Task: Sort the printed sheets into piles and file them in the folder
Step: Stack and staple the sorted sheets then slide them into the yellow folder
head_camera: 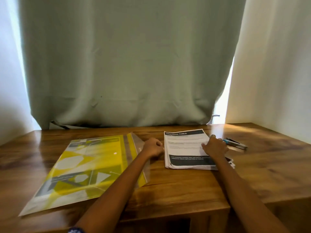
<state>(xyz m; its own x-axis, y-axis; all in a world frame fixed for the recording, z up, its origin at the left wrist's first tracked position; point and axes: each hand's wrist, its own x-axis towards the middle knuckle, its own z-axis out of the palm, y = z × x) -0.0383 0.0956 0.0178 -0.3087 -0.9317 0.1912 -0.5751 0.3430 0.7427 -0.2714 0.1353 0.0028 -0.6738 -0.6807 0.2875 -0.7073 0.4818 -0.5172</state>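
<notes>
the stack of printed sheets [186, 150] lies unsorted toward the far right of the wooden table [185, 187], so the sorting is judged barely begun. the left hand [153, 147] is curled at the stack's left edge; whether paper is pinched cannot be told. the right hand [214, 147] is laid on the top sheet, fingers spread. the yellow folder [87, 167] is placed at the left, near the front edge. next, a single sheet should be peeled off.

Daylight leaked in at both edges of the curtain [131, 64]; a warm patch fell across the table's [269, 148] far right; the folder [87, 165] showed glare; edges bowed and looked soft.
</notes>
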